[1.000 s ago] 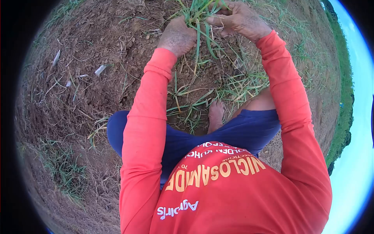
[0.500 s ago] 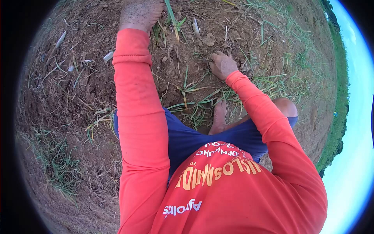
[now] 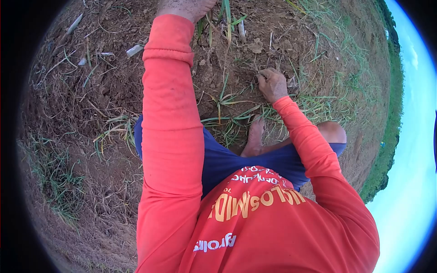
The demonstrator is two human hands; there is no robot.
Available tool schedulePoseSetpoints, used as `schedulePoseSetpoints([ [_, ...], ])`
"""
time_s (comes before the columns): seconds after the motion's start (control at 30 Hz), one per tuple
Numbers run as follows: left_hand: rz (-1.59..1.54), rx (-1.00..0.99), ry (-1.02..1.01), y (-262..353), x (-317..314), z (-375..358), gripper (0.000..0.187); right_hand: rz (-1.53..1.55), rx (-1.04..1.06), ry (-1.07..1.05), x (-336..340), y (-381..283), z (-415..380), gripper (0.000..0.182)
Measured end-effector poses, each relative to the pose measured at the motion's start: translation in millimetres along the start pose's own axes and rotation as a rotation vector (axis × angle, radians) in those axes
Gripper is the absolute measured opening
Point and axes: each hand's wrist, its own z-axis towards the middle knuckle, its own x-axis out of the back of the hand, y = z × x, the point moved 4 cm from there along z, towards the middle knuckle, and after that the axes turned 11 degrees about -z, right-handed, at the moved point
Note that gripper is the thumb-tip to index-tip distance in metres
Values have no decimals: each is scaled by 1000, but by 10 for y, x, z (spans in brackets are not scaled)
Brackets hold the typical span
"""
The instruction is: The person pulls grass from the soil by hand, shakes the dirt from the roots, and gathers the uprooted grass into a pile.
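My left hand (image 3: pixel 187 7) is at the top edge, its back dusted with soil. Its fingers are cut off by the frame, beside upright green grass blades (image 3: pixel 227 20). Low over the brown soil (image 3: pixel 236 68), my right hand (image 3: pixel 273 85) has its fingers curled in and pressed together at the tips. Whatever they pinch, if anything, is too small to make out. Dry straw and small clods surround it. Between the arms, a spreading grass tuft (image 3: pixel 221 103) grows close to my bare foot (image 3: pixel 255 136).
Pale cut stalk pieces (image 3: pixel 134 50) lie on the ground at the upper left, with another stalk (image 3: pixel 241 32) near the top. Thicker grass (image 3: pixel 57 177) grows at the lower left. A green tree line (image 3: pixel 395 113) and sky run along the right.
The view has shifted, so the ground appears farther right. My right hand has drawn slightly closer to my body, still curled. My left hand has moved right and further out past the top edge.
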Motion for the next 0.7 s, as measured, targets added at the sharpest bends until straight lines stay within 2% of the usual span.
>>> schedulePoseSetpoints([
  [0.07,-78,-32,-20,-61,-22,57,23,26,-26,4,109,-1,-3,13],
  [0.17,42,45,-7,11,22,39,23,9,-104,42,368,44,88,14],
  [0.27,-116,46,-42,-135,-32,128,24,55,-146,43,723,105,164,17],
  [0.4,-168,-38,-54,-114,-56,140,26,80,-273,22,1215,361,203,25],
  [0.43,-187,-42,-42,-94,-59,127,26,169,-353,-38,1346,364,221,27],
  [0.53,-220,-49,-20,-62,-77,102,27,267,-422,-95,1823,271,356,25],
  [0.67,-188,18,-59,-86,-75,116,28,578,-442,41,2296,92,549,20],
  [0.7,-254,51,-68,-100,-87,112,28,889,-492,4,2154,274,594,22],
])
